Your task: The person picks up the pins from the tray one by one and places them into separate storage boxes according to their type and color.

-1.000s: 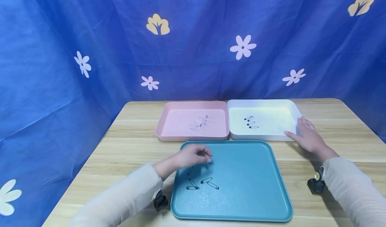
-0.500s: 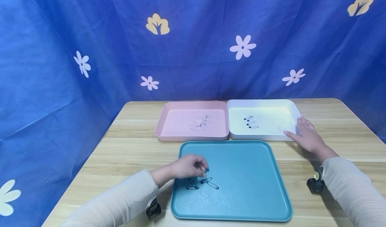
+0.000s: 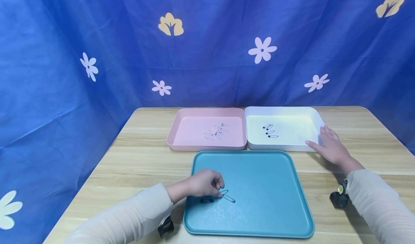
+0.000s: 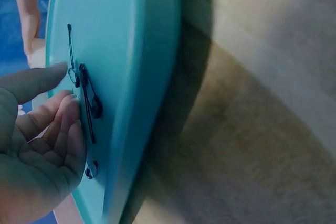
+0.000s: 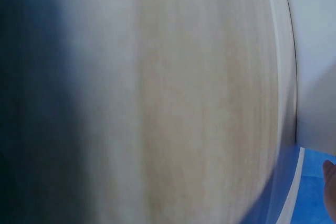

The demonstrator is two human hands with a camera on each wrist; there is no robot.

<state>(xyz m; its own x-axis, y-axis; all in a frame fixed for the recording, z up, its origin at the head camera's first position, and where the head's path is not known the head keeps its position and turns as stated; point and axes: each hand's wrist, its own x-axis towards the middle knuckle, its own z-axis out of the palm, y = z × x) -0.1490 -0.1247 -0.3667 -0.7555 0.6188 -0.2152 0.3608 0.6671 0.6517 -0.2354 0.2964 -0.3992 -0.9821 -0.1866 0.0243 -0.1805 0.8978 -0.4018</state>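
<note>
My left hand [image 3: 205, 183] is low over the left part of a teal tray [image 3: 259, 200], fingertips right at a black safety pin [image 3: 224, 192]. In the left wrist view, the thumb and bent fingers stand apart, with a gap between them beside the pins. Another black safety pin [image 3: 228, 199] lies just right of the fingertips, and a dark pin [image 3: 206, 200] lies below the hand, partly covered by it. My right hand [image 3: 332, 146] rests at the right front corner of a white tray [image 3: 291, 147], fingers extended along its side and thumb at the front rim.
A pink tray [image 3: 184, 132] with several silver safety pins [image 3: 217, 131] stands behind the teal tray, against the white one. Several black safety pins [image 3: 270, 130] lie in the white tray. All stand on a wooden table [image 3: 139, 157] before a blue flowered curtain [image 3: 207, 56].
My left hand has come down and nearer to me over the teal tray, down to the pins, its fingers now overlapping them. The right hand has kept its place at the white tray.
</note>
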